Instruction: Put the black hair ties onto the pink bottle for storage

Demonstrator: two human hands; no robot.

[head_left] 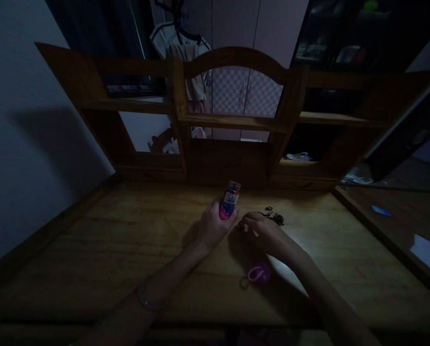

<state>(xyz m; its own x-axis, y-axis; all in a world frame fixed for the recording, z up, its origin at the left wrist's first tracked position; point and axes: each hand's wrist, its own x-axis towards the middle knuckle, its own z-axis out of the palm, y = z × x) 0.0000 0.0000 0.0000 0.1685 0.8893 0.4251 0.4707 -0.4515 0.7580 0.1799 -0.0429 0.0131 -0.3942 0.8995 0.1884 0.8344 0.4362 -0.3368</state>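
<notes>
My left hand [211, 225] is wrapped round a small clear bottle [231, 198] that is tilted slightly, with a white label and pink, blue and red colours showing. Just to its right, my right hand [261, 229] hovers low over the table with its fingers curled together; what they hold, if anything, is too small to make out. Beyond those fingers lies a small pile of black bands [278, 219], perhaps hair ties. Nearer to me, a purple cap [262, 273] with a pale loop rests on the wood.
The wooden desk [135, 235] carries a shelf unit [233, 124] along its far edge, with some small items in its right compartment. A wall [38, 144] borders the left side. On a lower surface at the right lie a white sheet [429, 254] and a blue card [381, 211].
</notes>
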